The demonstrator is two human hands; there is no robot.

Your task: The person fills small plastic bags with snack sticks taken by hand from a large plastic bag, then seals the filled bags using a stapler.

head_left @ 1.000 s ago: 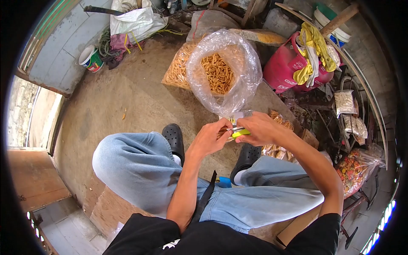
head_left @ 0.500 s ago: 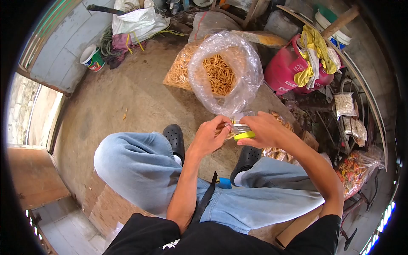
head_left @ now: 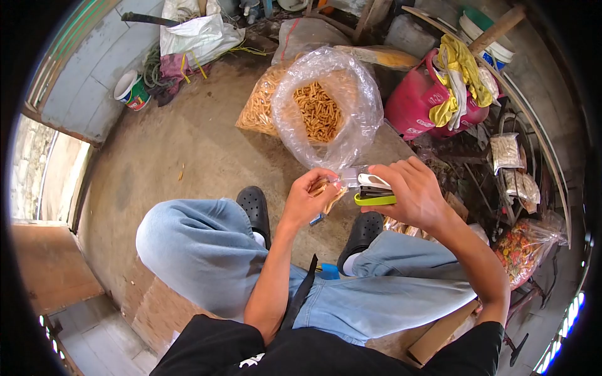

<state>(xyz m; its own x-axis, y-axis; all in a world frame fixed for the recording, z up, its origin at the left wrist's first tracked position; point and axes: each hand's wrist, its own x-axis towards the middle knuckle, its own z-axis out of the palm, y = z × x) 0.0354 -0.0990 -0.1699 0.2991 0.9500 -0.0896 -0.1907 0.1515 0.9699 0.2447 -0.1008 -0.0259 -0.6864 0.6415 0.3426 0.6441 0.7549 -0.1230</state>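
Note:
My left hand (head_left: 311,199) pinches a small clear plastic packet (head_left: 334,197) with tan snack sticks inside. Its transparent top stretches right, towards my other hand. In my right hand (head_left: 412,191) is a stapler (head_left: 374,190), white on top with a lime-green base, its jaws facing left and apart from the packet. Just beyond both hands stands a large open plastic bag (head_left: 370,119) lined with a heap of brown stick snacks (head_left: 318,113). More filled packets (head_left: 401,227) lie on the floor below my right wrist, partly hidden by it.
Right of the big bag are a pink gas cylinder (head_left: 411,103) with yellow gloves (head_left: 461,81) on it and hanging packets (head_left: 505,152). A bag of colourful snacks (head_left: 523,250) is at the right. A white-green bucket (head_left: 131,89) and white sack (head_left: 204,37) stand at the back left.
My right hand has drawn the stapler to the right, away from the packet's top. My left hand stays on the packet, which now shows more of its contents.

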